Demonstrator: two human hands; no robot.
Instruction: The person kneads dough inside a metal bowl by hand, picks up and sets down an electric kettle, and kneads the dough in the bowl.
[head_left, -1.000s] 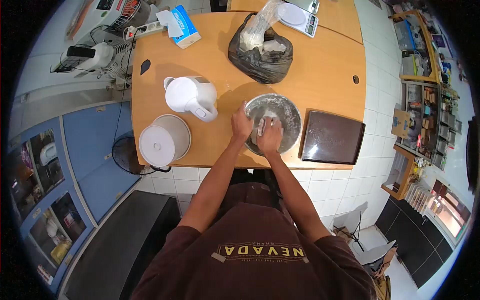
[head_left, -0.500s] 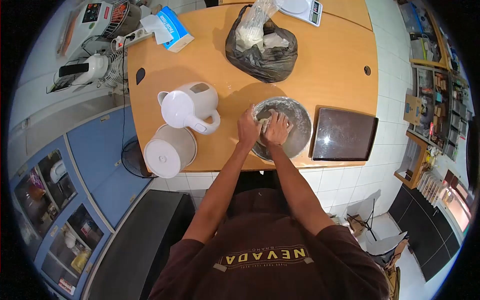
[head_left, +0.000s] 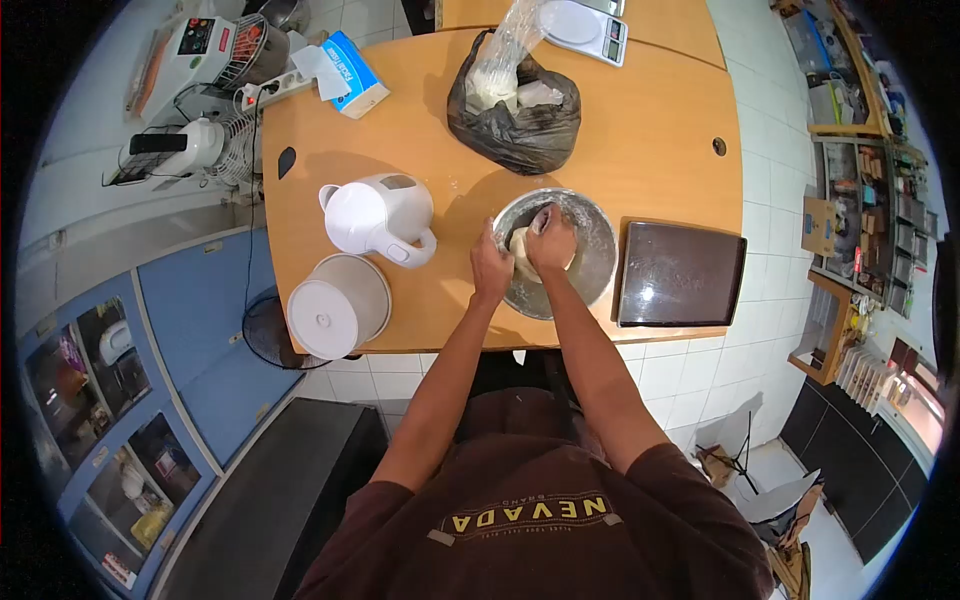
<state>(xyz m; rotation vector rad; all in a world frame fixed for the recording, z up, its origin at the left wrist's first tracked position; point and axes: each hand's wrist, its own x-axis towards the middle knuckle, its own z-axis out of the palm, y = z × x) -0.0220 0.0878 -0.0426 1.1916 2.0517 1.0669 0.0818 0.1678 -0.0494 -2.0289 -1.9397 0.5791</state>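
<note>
A metal bowl (head_left: 597, 255) dusted with white stands near the table's front edge, with a pale lump of dough (head_left: 520, 243) in it. My left hand (head_left: 491, 264) grips the bowl's left rim, its fingers wrapped over the edge. Inside the bowl my right hand (head_left: 553, 240) is closed and presses on the dough, hiding part of it. A dark rectangular tray (head_left: 680, 274) lies just right of the bowl.
On the wooden table (head_left: 640, 130) are a white kettle (head_left: 365, 215), a lidded white container (head_left: 335, 305), a black plastic bag (head_left: 530, 135) holding clear bags of white stuff, a tissue box (head_left: 355, 78) and a kitchen scale (head_left: 580, 28).
My right hand has gone from spread fingers on the dough to a closed shape on it. My left hand still sits at the bowl's left rim. The view has shifted slightly.
</note>
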